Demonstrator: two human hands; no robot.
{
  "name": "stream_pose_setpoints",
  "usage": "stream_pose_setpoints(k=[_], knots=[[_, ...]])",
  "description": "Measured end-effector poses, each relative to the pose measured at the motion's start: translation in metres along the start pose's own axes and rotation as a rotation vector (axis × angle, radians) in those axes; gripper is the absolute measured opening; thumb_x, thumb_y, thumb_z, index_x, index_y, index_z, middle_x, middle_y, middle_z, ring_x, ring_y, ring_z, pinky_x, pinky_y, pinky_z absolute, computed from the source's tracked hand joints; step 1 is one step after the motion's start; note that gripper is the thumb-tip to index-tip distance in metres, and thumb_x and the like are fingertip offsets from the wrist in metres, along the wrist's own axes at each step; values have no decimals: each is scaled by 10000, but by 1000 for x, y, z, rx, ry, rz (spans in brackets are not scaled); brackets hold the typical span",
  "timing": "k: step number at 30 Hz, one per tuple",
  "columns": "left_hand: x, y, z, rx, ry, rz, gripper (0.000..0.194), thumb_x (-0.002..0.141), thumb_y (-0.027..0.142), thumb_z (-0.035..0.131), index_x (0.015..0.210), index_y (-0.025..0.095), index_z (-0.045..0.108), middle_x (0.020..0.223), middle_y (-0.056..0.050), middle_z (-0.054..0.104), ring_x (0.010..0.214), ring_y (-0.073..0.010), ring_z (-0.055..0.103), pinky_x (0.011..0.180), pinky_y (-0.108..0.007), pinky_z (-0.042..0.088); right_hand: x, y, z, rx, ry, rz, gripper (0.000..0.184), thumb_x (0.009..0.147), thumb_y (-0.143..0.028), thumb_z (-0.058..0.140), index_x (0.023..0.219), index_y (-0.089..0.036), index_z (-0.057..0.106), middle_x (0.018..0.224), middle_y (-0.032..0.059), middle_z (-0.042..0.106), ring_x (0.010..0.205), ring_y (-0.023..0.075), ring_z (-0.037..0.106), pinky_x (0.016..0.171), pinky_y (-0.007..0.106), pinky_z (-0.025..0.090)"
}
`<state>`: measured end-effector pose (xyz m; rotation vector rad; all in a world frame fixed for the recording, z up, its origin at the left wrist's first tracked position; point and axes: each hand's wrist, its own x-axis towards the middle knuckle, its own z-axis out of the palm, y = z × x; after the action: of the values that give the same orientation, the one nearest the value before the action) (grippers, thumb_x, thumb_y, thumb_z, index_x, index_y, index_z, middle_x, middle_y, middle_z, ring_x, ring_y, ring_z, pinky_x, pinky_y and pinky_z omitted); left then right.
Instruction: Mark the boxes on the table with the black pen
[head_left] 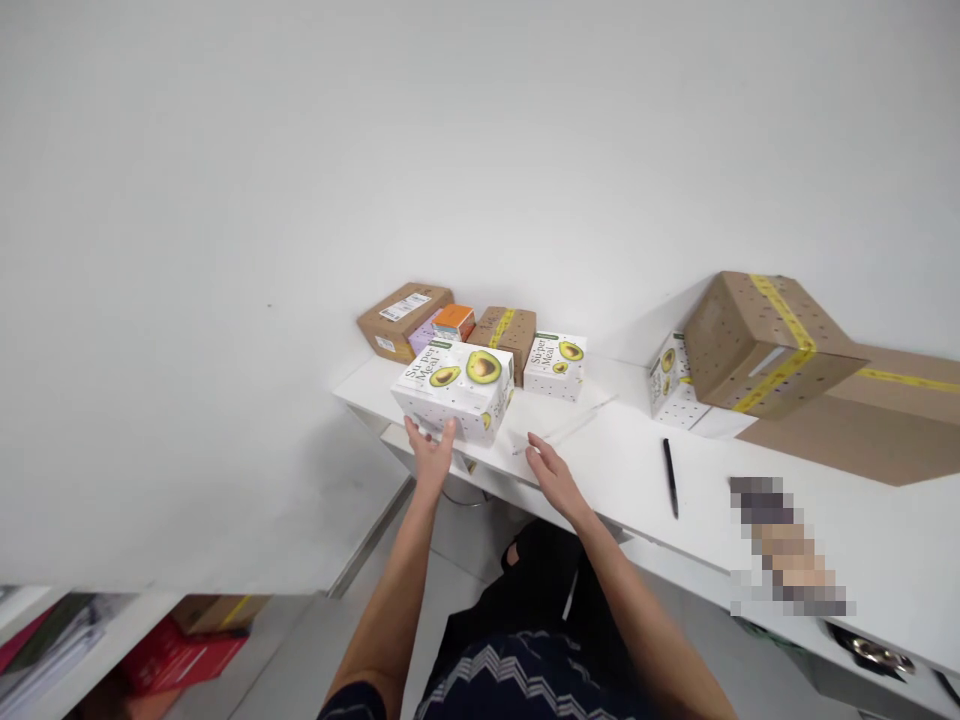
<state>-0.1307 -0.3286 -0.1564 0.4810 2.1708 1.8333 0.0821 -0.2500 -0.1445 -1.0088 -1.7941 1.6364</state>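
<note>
A large white "Super Meal" box (459, 385) printed with avocado halves is at the left part of the white table (592, 470), tilted a little over its front edge. My left hand (432, 455) grips its near lower side, thumb on the front face and fingers partly hidden under it. My right hand (551, 470) is apart from the box, above the front edge, fingers stretched and holding nothing. Close to those fingers lies a thin pale strip (574, 428). A smaller white avocado box (556, 367) stands just behind and right of the large one.
Brown cartons (405, 318), an orange box (454, 322) and a yellow-taped carton (501, 338) line the wall. To the right, a big taped carton (772, 345) leans on another avocado box (671, 380). A black pen (670, 478) lies nearer; a blurred patch (787, 545) covers something.
</note>
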Motion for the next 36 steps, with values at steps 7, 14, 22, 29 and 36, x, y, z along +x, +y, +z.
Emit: stream_pose_setpoints(k=[7, 14, 22, 29, 36], knots=[[1, -3, 21, -175, -63, -61, 1009, 780, 475, 691, 1525, 206, 64, 1568, -175, 205, 1410, -246, 333, 1082, -346, 407, -37, 33, -50, 23, 126, 61, 634, 844, -635, 493, 1320, -221, 553, 1400, 112, 516, 1193, 262, 568, 1051, 436, 411], [13, -3, 36, -114, -48, -58, 978, 754, 454, 708, 1497, 205, 123, 1528, -181, 245, 1349, -244, 415, 1055, -346, 434, -65, 44, -76, 128, 296, 78, 624, 819, -652, 532, 1249, -205, 602, 1254, 128, 628, 1091, 261, 627, 994, 434, 462], [-20, 18, 40, -51, 194, 335, 578, 734, 434, 678, 1223, 240, 439, 1220, -109, 503, 1048, -243, 583, 957, -462, 484, -95, 55, -108, 242, 557, 12, 510, 825, -610, 538, 1011, -156, 676, 826, 70, 686, 616, 151, 610, 592, 291, 512], [-108, 99, 118, 76, -300, 1063, 381, 696, 345, 723, 1024, 197, 595, 1131, -135, 499, 1148, -312, 495, 996, -509, 427, -115, 68, -152, 208, 966, -44, 465, 852, -585, 479, 730, -165, 637, 514, -30, 467, 460, 103, 390, 457, 239, 329], [-190, 200, 242, 162, -546, 1249, 568, 766, 454, 688, 1258, 195, 570, 1394, -173, 297, 1352, -374, 283, 1116, -537, 264, -104, 79, -175, 39, 1040, -48, 475, 869, -558, 456, 605, -182, 576, 545, -9, 518, 562, 138, 494, 579, 255, 376]])
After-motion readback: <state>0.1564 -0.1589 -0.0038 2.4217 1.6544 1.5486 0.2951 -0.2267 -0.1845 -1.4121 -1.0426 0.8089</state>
